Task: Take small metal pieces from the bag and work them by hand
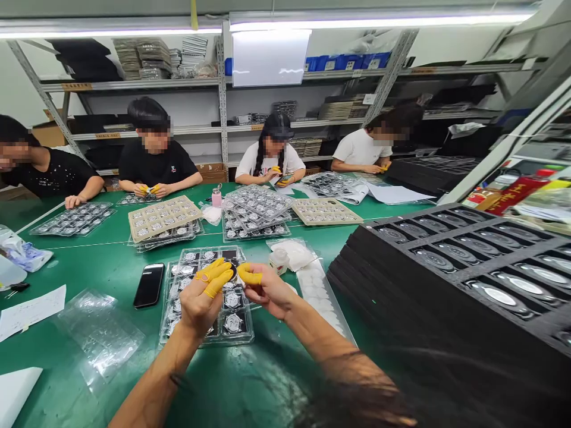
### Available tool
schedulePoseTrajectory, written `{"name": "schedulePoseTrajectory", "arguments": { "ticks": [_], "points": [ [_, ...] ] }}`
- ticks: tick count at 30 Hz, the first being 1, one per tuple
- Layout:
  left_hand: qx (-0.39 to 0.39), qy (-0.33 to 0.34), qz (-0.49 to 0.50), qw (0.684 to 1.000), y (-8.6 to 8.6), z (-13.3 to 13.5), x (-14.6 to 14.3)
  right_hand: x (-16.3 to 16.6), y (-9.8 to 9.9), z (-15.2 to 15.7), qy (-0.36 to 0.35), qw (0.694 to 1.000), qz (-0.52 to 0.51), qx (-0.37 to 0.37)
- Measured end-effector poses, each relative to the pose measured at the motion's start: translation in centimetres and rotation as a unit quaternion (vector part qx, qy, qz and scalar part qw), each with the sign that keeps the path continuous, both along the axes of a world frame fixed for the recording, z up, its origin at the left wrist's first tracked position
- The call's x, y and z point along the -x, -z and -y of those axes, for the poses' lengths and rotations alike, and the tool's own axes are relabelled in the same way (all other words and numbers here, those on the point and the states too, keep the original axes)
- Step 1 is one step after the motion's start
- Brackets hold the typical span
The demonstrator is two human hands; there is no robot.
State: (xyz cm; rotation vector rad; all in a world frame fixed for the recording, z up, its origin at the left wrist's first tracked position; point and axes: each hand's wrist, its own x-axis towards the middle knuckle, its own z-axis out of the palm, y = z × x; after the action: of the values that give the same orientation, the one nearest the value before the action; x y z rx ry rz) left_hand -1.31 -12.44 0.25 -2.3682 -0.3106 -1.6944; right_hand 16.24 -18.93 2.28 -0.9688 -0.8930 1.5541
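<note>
My left hand [209, 294], with yellow finger cots, pinches a small dark round watch part [234, 272] above a clear plastic tray [248, 333]. My right hand [266, 288], also in yellow cots, is closed right beside that part. Whatever lies between its fingertips is hidden. Several round silvery watch parts [232, 323] sit in the tray's square pockets under my hands. To the right of the tray are a white cloth-like wad [294, 254] and a clear strip of white round pieces [319, 297].
A black phone [149, 285] and clear plastic sheets [102, 336] lie to the left. Tall stacked black foam trays [383, 297] rise on the right. Across the green table [107, 255], beige trays [165, 217], stacked clear trays [256, 208] and several co-workers sit before metal shelves.
</note>
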Motion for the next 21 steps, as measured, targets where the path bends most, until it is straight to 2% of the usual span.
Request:
{"name": "schedulePoseTrajectory", "arguments": {
  "ticks": [3,4,6,7,8,9,10,11,13,15,16,18,19,21],
  "points": [
    [0.007,-0.017,0.027,0.999,0.3,-0.2,-0.3,0.7,-0.2,0.3,-0.060,0.991,-0.119,0.030],
    [0.040,-0.024,0.045,0.998,0.5,-0.2,-0.6,0.8,-0.3,0.3,-0.069,0.987,-0.140,0.035],
    [0.170,-0.026,0.106,0.979,0.7,-0.3,-1.3,0.9,-0.3,0.3,-0.059,0.986,-0.147,0.042],
    [0.259,-0.009,0.146,0.955,0.7,-0.3,-1.6,0.8,-0.3,0.4,-0.035,0.991,-0.126,0.038],
    [0.351,0.023,0.188,0.917,0.7,-0.3,-1.9,0.6,-0.3,0.4,0.007,0.996,-0.084,0.021],
    [0.435,0.065,0.225,0.870,0.5,-0.3,-2.2,0.3,-0.3,0.5,0.065,0.998,-0.021,-0.012],
    [0.502,0.114,0.251,0.820,0.3,-0.3,-2.4,-0.1,-0.3,0.5,0.137,0.987,0.062,-0.064],
    [0.551,0.157,0.265,0.775,-0.1,-0.2,-2.5,-0.5,-0.3,0.6,0.215,0.955,0.157,-0.135],
    [0.608,0.211,0.269,0.716,-0.8,0.1,-2.7,-1.4,-0.4,0.6,0.324,0.838,0.329,-0.290],
    [0.635,0.233,0.260,0.689,-1.5,0.6,-2.8,-2.1,-0.6,0.7,0.356,0.724,0.423,-0.413],
    [0.643,0.241,0.254,0.681,-1.8,0.9,-2.8,-2.2,-0.7,0.7,0.350,0.688,0.446,-0.453],
    [0.649,0.252,0.240,0.677,-2.1,1.4,-2.9,-2.3,-1.2,1.0,0.331,0.652,0.464,-0.500],
    [0.649,0.253,0.232,0.679,-2.1,1.6,-2.9,-2.2,-1.5,1.2,0.322,0.647,0.469,-0.508],
    [0.649,0.247,0.216,0.686,-2.0,1.7,-2.8,-2.0,-2.0,1.6,0.305,0.658,0.475,-0.498]
  ]
}}
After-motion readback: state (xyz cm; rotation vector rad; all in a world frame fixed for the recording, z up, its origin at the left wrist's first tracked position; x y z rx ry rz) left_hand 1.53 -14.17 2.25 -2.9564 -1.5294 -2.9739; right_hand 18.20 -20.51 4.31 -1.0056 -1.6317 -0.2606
